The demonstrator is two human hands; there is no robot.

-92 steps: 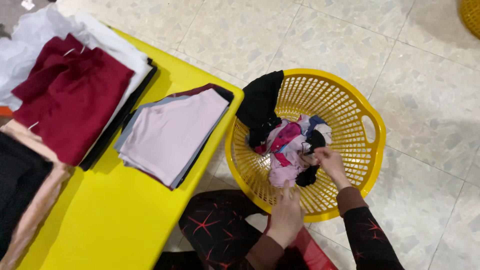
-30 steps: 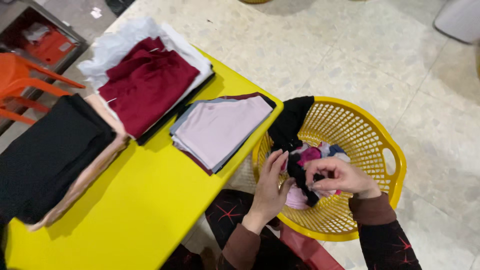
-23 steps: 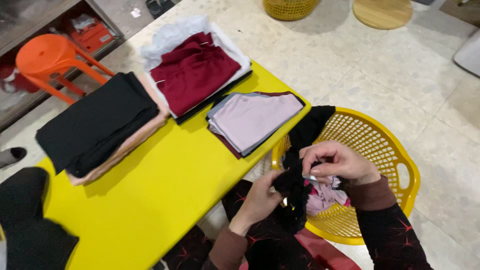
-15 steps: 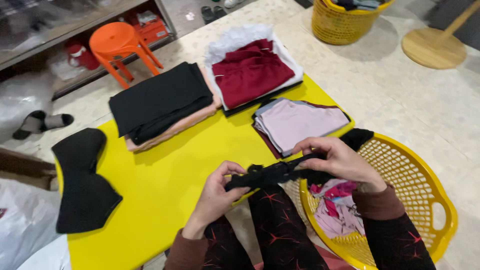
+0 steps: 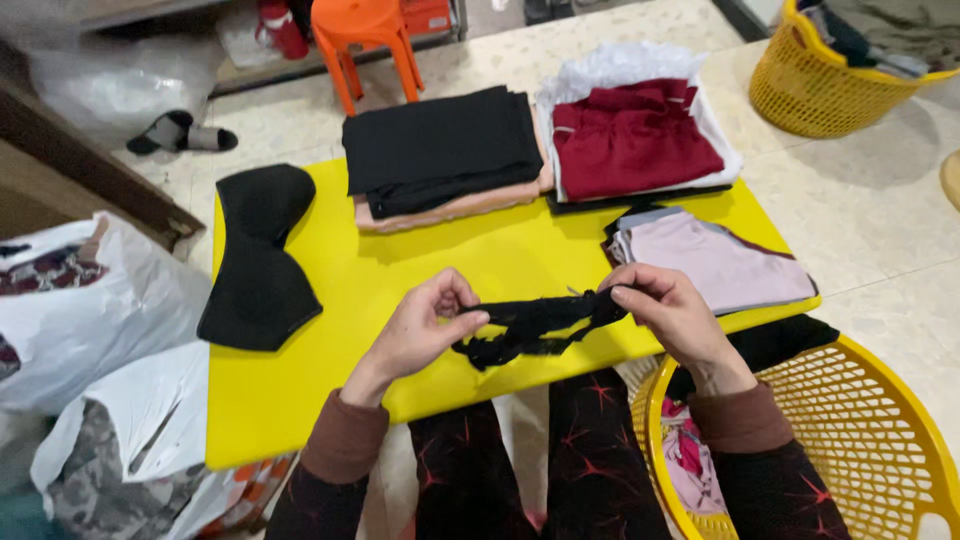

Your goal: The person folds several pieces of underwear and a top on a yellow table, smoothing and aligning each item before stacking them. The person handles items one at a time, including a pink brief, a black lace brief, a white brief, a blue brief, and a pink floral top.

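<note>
Pinching a bunched black lace garment (image 5: 530,325), both hands' fingers (image 5: 470,318) hide its ends.

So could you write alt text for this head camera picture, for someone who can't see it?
Two hands, left hand and right hand, stretch a small black lace garment between them above a yellow table. Folded clothes lie on the table: a black stack, a dark red pile, a pale pink pile. A yellow basket stands beside the right arm.
</note>
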